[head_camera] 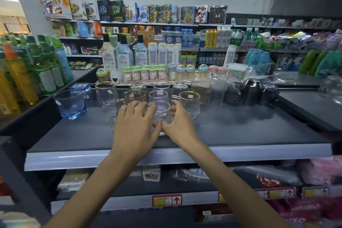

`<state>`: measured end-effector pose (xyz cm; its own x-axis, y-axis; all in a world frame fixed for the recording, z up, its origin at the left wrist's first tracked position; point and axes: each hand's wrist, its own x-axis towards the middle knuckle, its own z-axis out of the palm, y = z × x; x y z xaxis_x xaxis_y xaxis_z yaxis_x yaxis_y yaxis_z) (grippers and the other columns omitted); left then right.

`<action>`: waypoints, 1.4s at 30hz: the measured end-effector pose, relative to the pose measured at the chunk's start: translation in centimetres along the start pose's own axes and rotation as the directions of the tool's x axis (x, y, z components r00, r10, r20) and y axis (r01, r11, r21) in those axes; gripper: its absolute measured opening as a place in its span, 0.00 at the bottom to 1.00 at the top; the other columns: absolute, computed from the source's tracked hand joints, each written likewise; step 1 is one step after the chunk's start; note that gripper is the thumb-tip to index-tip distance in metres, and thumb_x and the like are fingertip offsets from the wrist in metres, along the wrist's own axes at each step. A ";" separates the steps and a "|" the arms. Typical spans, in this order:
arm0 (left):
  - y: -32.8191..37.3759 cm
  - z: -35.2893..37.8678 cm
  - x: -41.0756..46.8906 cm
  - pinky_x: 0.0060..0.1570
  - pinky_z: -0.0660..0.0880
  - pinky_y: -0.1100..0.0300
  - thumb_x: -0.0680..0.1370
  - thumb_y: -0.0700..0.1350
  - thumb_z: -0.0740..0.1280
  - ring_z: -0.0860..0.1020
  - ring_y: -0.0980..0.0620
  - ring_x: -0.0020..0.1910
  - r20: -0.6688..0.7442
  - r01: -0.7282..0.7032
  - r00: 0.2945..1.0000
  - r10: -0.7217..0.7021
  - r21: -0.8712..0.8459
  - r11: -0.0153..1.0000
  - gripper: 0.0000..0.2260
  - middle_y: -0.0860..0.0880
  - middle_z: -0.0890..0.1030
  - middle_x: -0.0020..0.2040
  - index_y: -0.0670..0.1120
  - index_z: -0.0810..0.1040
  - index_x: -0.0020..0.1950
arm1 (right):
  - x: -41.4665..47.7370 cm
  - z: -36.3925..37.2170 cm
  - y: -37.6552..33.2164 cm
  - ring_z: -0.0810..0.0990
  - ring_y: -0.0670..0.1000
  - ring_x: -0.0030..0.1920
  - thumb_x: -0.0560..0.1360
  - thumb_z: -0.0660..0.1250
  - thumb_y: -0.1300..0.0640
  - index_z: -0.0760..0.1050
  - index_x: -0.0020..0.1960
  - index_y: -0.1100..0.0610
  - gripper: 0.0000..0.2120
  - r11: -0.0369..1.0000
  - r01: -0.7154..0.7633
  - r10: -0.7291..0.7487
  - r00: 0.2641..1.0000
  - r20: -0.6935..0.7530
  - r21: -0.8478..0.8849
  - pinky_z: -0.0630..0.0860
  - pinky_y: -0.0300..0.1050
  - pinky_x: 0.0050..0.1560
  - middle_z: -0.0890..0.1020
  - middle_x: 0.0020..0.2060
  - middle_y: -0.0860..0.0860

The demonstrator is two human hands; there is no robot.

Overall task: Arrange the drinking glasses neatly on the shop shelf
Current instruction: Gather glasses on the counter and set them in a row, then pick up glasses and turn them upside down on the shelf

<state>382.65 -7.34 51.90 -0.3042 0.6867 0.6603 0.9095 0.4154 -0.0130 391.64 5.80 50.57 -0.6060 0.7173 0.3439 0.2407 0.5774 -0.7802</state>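
Observation:
Several clear drinking glasses stand in loose rows on the dark grey shelf (240, 131). The nearest clear glass (160, 112) sits at the front of the middle row, and both my hands are on it. My left hand (136, 124) covers its left side and part of a handled mug (113, 121) beside it. My right hand (178, 123) curls around the glass's right side. A gold-rimmed glass (190, 102) stands just right of my right hand. A blue square glass (71, 103) stands at the far left.
Dark smoked glasses (251, 93) stand upside down at the right of the rows. Small jars (146, 73) and lotion bottles (124, 53) line the back. Green and orange bottles (44, 68) fill the shelf at left. The shelf's pale front lip (259, 153) runs below my wrists.

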 end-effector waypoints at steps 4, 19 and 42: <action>3.3 -1.0 -1.5 0.53 0.75 0.48 0.79 0.51 0.65 0.79 0.44 0.56 -0.138 -0.089 0.989 0.059 -0.216 0.972 0.16 0.46 0.82 0.58 0.46 0.81 0.63 | -3.4 -4.6 0.6 0.78 0.47 0.62 0.71 0.79 0.51 0.67 0.75 0.49 0.37 0.994 0.108 -0.110 0.992 -0.061 -0.034 0.77 0.49 0.64 0.78 0.63 0.47; 33.0 4.6 8.7 0.45 0.80 0.49 0.80 0.55 0.66 0.79 0.57 0.47 -0.005 -0.256 0.933 0.361 -0.714 0.652 0.09 0.59 0.78 0.53 0.57 0.73 0.59 | -12.5 -34.8 16.1 0.78 0.43 0.57 0.76 0.76 0.57 0.74 0.69 0.51 0.24 0.939 -0.112 -0.068 0.867 -0.494 -0.325 0.79 0.48 0.60 0.79 0.56 0.45; 64.9 19.9 29.6 0.63 0.75 0.44 0.66 0.66 0.76 0.73 0.39 0.69 0.388 0.114 0.898 0.206 -0.658 0.745 0.47 0.42 0.72 0.71 0.44 0.61 0.76 | -4.2 -63.2 37.2 0.71 0.52 0.71 0.64 0.78 0.32 0.56 0.80 0.46 0.53 0.863 -0.419 0.211 0.807 -0.552 -0.282 0.73 0.50 0.69 0.69 0.74 0.50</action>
<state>427.10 51.79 55.68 -0.1960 0.9340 0.2987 0.8290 -0.0049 0.5592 451.03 48.95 53.10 -0.0199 0.9158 0.4012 0.6753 0.3082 -0.6701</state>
